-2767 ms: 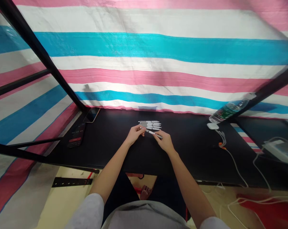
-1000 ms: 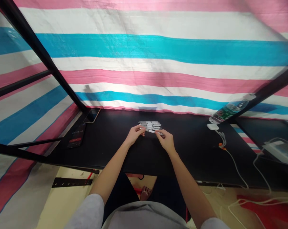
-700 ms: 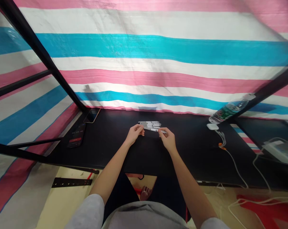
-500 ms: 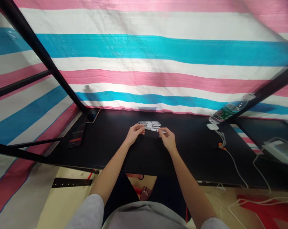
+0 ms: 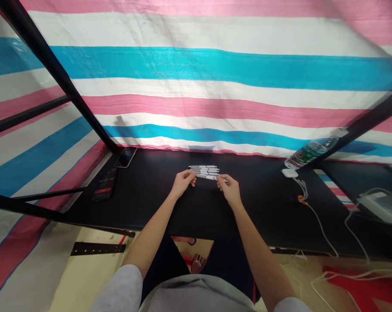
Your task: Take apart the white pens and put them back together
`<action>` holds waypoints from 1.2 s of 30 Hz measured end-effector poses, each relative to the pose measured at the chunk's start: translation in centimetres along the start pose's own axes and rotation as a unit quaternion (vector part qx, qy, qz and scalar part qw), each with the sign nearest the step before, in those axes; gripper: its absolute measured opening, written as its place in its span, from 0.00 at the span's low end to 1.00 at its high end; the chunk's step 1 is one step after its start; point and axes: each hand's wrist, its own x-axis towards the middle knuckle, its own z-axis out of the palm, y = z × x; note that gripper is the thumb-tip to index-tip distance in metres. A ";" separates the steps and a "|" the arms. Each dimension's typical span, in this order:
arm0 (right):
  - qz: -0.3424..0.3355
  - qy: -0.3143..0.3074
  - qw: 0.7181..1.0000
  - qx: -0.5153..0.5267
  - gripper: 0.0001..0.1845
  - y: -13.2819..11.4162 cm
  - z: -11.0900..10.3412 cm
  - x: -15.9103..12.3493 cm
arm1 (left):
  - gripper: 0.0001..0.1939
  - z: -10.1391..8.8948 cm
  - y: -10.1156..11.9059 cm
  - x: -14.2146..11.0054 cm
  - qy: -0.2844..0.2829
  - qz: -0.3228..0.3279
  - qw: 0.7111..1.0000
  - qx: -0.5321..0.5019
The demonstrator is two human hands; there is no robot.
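Several white marker pens [image 5: 204, 170] lie side by side in a tight row on the black tabletop [image 5: 247, 208]. One more white marker [image 5: 209, 177] lies along the row's near side, its right end pinched in the fingers of my right hand [image 5: 228, 190]. My left hand [image 5: 183, 183] rests at the left end of the row, fingertips at the marker ends. Whether those fingers grip the lower marker is hard to tell at this size.
A phone [image 5: 125, 157] and a dark timer display [image 5: 104, 185] lie at the table's left. A water bottle [image 5: 312, 151] lies at the right, near a white charger [image 5: 289, 173] with a cable. Black frame bars cross the view before a striped tarp [image 5: 215, 104].
The lower marker has swung from a slant to nearly level with the row, its right end moving right and away from me. My right hand has shifted right with it.
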 end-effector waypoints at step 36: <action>0.066 0.015 0.860 0.505 0.19 -1.7 -1.7 0.4 | 0.24 0.2 -0.3 0.1 -0.054 0.003 0.999 -0.002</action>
